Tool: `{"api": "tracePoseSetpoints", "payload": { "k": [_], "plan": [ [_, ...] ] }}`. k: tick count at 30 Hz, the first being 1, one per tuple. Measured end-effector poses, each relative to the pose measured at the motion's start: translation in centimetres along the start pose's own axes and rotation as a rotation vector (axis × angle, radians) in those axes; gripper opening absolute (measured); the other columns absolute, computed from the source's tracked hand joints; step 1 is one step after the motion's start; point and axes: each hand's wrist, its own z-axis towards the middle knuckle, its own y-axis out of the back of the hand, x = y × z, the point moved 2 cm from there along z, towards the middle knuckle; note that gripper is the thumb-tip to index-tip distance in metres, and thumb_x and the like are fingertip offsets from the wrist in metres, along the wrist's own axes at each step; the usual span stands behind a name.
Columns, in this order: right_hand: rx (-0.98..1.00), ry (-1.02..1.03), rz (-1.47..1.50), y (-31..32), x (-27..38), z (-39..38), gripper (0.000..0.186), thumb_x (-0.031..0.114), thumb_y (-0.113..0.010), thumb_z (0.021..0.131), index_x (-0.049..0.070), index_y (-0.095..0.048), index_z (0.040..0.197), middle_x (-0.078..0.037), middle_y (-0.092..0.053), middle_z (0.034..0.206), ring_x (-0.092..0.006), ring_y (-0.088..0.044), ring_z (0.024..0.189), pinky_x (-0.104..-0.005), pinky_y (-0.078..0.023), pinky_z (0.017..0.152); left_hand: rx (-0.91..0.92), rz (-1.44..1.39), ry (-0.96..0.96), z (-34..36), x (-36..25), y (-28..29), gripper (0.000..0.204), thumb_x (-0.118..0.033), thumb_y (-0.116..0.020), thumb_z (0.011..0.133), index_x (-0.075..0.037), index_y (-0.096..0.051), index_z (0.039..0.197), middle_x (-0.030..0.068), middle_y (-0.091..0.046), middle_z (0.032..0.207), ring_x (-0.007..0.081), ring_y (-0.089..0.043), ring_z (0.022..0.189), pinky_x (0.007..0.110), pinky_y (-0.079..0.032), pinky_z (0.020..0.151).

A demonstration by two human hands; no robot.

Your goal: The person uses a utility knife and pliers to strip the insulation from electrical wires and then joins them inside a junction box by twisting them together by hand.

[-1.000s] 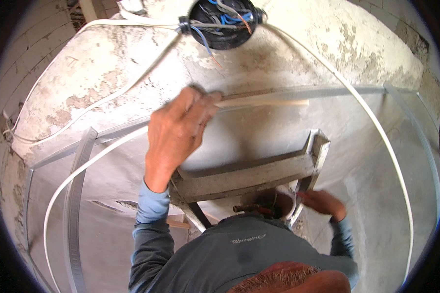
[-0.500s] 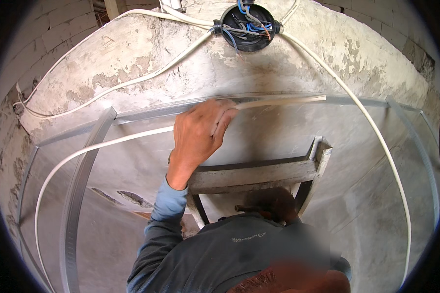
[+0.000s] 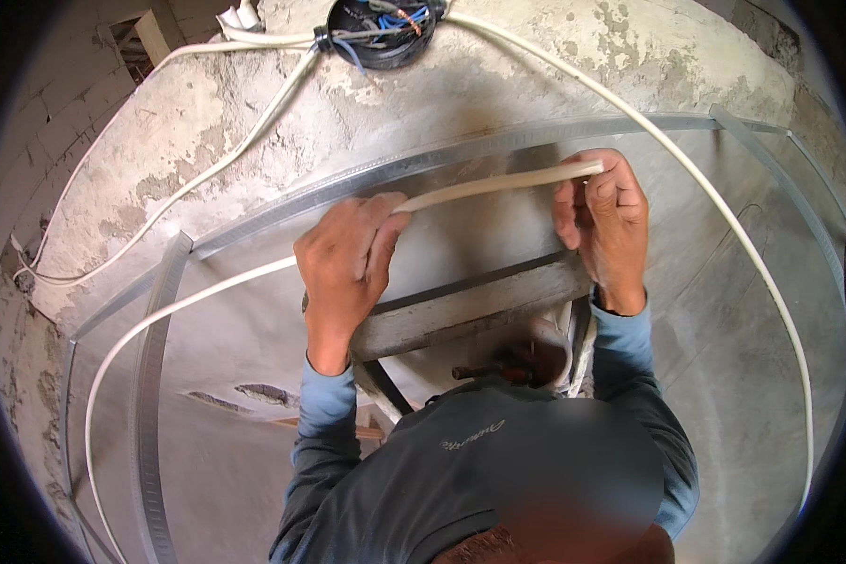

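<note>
While the left hand grips a white cable, the right meets its tip

As both forearms reach up from the lower edge, the left hand (image 3: 348, 263) is closed around a white cable (image 3: 498, 185), its thumb and fingers pressed together on it. From that grip a short length runs free, bowing slightly upward, to a cut end at the right hand (image 3: 616, 221). The right hand is half open, its fingers curled; the cable's end overlaps its thumb and forefinger, though whether they pinch it I cannot tell. On the other side of the left hand, the same cable arcs down toward the lower left, crossing in front of a metal upright (image 3: 150, 357).

Just behind the free length, a metal track (image 3: 423, 155) follows the foot of a patchy, pale plaster surface (image 3: 517, 80). Above, partly cut off by the upper edge, sits a round black junction box (image 3: 390, 64) with blue wires (image 3: 351, 56) and others in it. A second white cable (image 3: 649, 132) leaves its right side and curves down past the right hand, well apart from it. Below the hands, a worn grey crossbar (image 3: 479, 305) stands near the person's dark shirt (image 3: 423, 461).
</note>
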Motion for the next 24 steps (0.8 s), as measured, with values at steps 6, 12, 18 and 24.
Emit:
{"api": "tracePoseSetpoints", "payload": {
  "k": [6,12,18,24],
  "plan": [
    [-0.091,0.163,0.014,-1.8,-0.4,0.4,0.029,0.027,-0.062,0.106,-0.001,-0.06,0.11,-0.007,-0.066,0.079,-0.0124,-0.059,0.058,-0.0233,-0.043,0.047,0.031,0.053,-0.003,0.5,-0.3,-0.8,0.019,-0.003,-0.079,0.083,-0.005,-0.073,0.1,0.0096,-0.066,0.08,0.0285,-0.06,0.066,0.037,-0.046,0.058],
    [-0.147,0.16,0.157,-3.2,-0.2,-0.1,0.026,0.023,-0.063,0.106,-0.002,-0.06,0.111,-0.01,-0.069,0.081,-0.0138,-0.061,0.061,-0.0253,-0.046,0.049,0.082,-0.171,-0.112,5.5,-5.3,-3.6,0.012,-0.006,-0.074,0.089,-0.004,-0.073,0.101,0.0119,-0.071,0.09,0.0295,-0.067,0.074,0.036,-0.052,0.066],
    [-0.21,0.093,0.315,-3.3,-0.8,-0.3,0.022,0.021,-0.062,0.106,0.0,-0.06,0.111,-0.01,-0.07,0.085,-0.0125,-0.061,0.061,-0.0253,-0.046,0.049,0.048,-0.312,0.009,6.6,-7.3,-5.0,0.008,-0.007,-0.075,0.091,-0.004,-0.071,0.098,0.0109,-0.07,0.088,0.0222,-0.069,0.072,0.032,-0.052,0.062],
    [-0.172,0.084,0.346,-3.7,-1.1,0.0,0.022,0.02,-0.061,0.106,0.0,-0.061,0.113,-0.01,-0.071,0.088,-0.0122,-0.062,0.066,-0.0254,-0.047,0.054,-0.042,-0.383,0.106,5.3,-6.2,-6.4,0.009,-0.008,-0.075,0.092,-0.004,-0.07,0.098,0.0086,-0.071,0.087,0.0188,-0.069,0.074,0.03,-0.052,0.062]
  ]
}}
